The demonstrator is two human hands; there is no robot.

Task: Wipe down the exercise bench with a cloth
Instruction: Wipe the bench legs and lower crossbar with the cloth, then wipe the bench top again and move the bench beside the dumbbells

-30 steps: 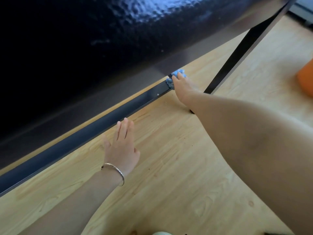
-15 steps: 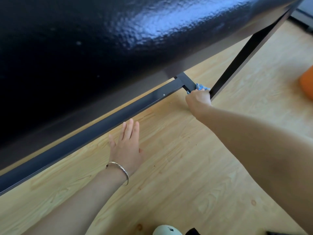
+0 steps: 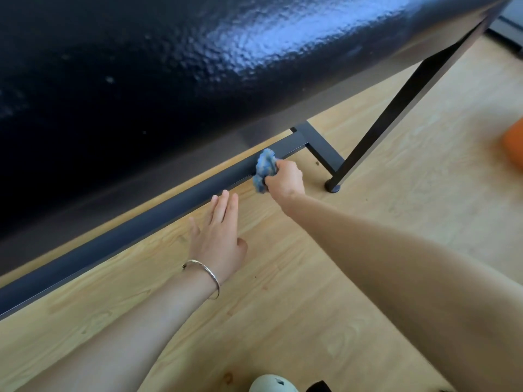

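Observation:
The black padded exercise bench (image 3: pixel 169 66) fills the upper left, its glossy cushion close to the camera. Under it a dark metal floor rail (image 3: pixel 119 244) runs from lower left to a cross foot at the centre right. My right hand (image 3: pixel 284 179) grips a bunched blue cloth (image 3: pixel 264 168) and holds it against the rail near that foot. My left hand (image 3: pixel 220 236), with a thin bangle on the wrist, lies flat on the wooden floor beside the rail, fingers straight.
A slanted black bench leg (image 3: pixel 396 108) ends in a round foot (image 3: pixel 332 188) to the right of my right hand. An orange object (image 3: pixel 513 148) sits at the right edge. A pale shoe tip (image 3: pixel 273 384) shows at the bottom. Light wood floor (image 3: pixel 311 306) spreads all around.
My right hand has drawn the cloth leftward from the foot of the leg onto the long rail. The left hand has stayed flat on the floor.

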